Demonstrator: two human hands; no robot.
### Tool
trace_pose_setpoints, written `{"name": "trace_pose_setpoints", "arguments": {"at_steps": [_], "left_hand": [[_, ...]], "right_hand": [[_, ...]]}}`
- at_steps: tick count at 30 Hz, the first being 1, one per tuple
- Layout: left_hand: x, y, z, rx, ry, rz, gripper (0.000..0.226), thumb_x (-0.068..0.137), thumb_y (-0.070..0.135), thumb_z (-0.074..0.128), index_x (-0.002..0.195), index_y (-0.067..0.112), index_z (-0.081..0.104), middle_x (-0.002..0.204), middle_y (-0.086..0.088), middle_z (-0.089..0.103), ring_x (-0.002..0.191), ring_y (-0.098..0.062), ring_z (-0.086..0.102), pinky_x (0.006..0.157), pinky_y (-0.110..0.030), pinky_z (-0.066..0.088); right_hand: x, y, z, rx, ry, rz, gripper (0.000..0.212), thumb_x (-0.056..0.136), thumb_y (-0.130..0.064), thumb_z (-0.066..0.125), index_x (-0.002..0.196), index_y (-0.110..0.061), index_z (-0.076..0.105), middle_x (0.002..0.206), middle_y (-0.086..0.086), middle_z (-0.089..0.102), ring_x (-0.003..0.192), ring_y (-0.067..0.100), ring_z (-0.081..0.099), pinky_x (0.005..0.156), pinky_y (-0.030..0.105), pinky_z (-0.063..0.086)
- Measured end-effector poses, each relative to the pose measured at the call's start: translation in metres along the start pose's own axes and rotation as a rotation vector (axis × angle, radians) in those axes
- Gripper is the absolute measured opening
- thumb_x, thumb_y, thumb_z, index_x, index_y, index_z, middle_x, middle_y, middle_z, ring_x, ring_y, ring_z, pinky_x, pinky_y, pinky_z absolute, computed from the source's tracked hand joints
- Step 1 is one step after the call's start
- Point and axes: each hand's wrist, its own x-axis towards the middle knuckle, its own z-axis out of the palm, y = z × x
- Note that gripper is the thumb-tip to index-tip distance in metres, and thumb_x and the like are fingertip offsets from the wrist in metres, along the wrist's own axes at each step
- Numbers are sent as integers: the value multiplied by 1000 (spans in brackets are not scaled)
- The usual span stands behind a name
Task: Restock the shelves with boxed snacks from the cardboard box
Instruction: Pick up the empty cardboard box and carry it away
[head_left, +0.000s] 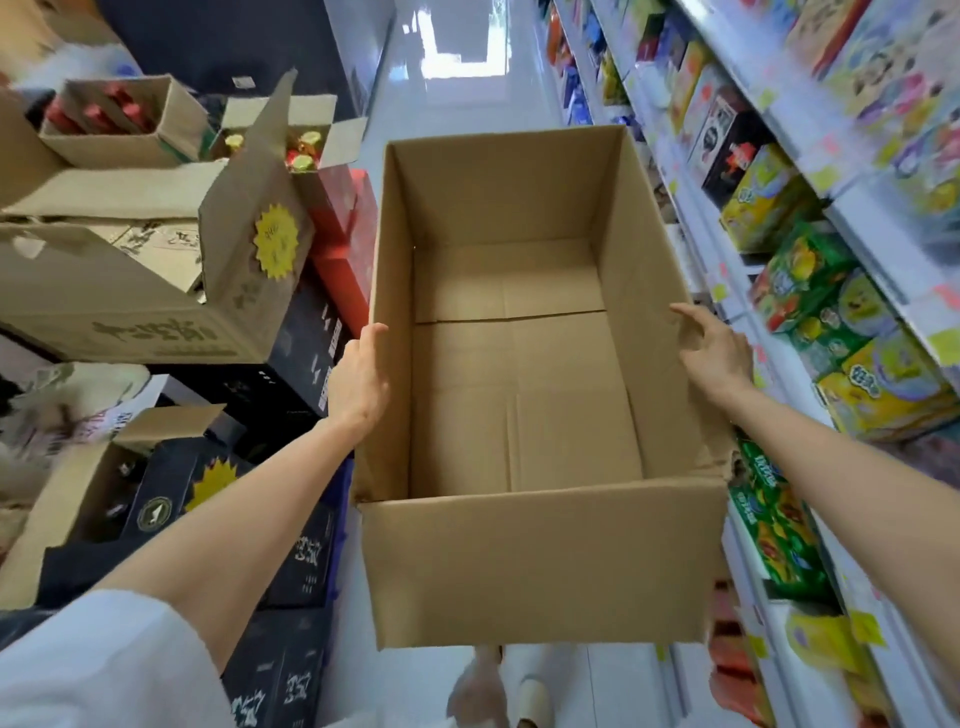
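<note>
**Item under task.** The large open-topped brown cardboard box (519, 561) is in the air in the aisle, level, in front of your body and above the white tiled floor (467, 104). Its bare base is fully visible. Boxed snacks inside: none.

**Hold.** Your left hand (358, 384) lies flat against the outside of the left wall, fingers straight and thumb up at the rim. It presses and does not curl round anything. Your right hand (719, 353) has loose, spread fingers at the outside of the right wall, its thumb touching near the rim. In my judgement the box is carried by being squeezed between the two palms, which suits a light, empty carton. The right side's contact looks slight, so it could slip.

**Surroundings.** Just beside the box on your right are the white shelves (862, 234), with at least three tiers in view, filled with green and yellow snack boxes (810, 291). On your left are stacked cartons, among them two open brown ones (119, 119) showing red and yellow tops, and one with a yellow starburst sticker (275, 241).

**Assessment.** This box seems finished. What appears to remain is to set it aside.
</note>
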Motion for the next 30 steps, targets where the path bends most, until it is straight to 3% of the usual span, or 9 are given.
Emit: {"name": "trace_pose_setpoints", "arguments": {"at_steps": [6, 10, 15, 17, 20, 25, 28, 30], "left_hand": [[82, -8, 22, 12, -2, -26, 61, 81, -9, 49, 134, 19, 38, 116, -16, 56, 95, -35, 57, 79, -41, 46], [148, -1, 32, 28, -21, -41, 60, 81, -9, 49, 133, 19, 39, 116, -17, 56, 95, -34, 58, 78, -41, 46], [227, 18, 43, 28, -22, -31, 60, 81, -10, 50, 133, 18, 39, 115, -15, 58, 95, -33, 58, 81, -40, 47], [258, 27, 49, 18, -12, -22, 59, 82, -9, 54, 132, 18, 40, 117, -14, 59, 97, -31, 60, 85, -41, 50], [307, 44, 59, 17, -6, -26, 59, 83, -6, 59, 133, 17, 40, 121, -13, 58, 102, -28, 61, 88, -39, 50], [388, 80, 78, 61, -6, -72, 58, 84, -3, 57, 134, 18, 38, 117, -14, 58, 100, -30, 60, 86, -41, 49], [432, 94, 86, 48, -6, -104, 58, 85, -3, 58, 134, 19, 38, 117, -14, 58, 98, -30, 61, 87, -42, 52], [457, 101, 90, 47, -1, -128, 58, 85, -3, 58, 135, 19, 37, 117, -14, 58, 98, -29, 61, 87, -43, 52]], "right_hand": [[88, -24, 35, 6, -49, -31, 67, 74, 9, 50, 130, -28, 54, 115, 12, 65, 90, 34, 60, 68, 32, 44], [152, -39, 54, 17, -91, -34, 66, 76, 9, 48, 130, -29, 52, 121, 9, 63, 80, 31, 58, 62, 33, 46], [232, -52, 60, -19, -91, -4, 66, 77, 8, 46, 131, -30, 51, 105, 15, 66, 69, 30, 50, 47, 29, 29], [264, -54, 62, -24, -90, -11, 66, 76, 7, 46, 131, -30, 51, 108, 15, 65, 66, 28, 49, 45, 27, 27], [319, -57, 65, -21, -93, -16, 65, 78, 8, 48, 131, -28, 50, 114, 14, 64, 69, 26, 49, 47, 29, 28], [424, -68, 68, -17, -105, -48, 66, 78, 8, 48, 132, -30, 50, 121, 12, 62, 87, 36, 58, 62, 34, 44], [481, -80, 70, -32, -130, -76, 65, 78, 9, 48, 132, -27, 50, 118, 13, 63, 80, 36, 59, 58, 34, 41], [516, -90, 72, -19, -139, -86, 63, 79, 9, 47, 132, -25, 51, 115, 14, 64, 83, 39, 60, 63, 39, 45]]}}
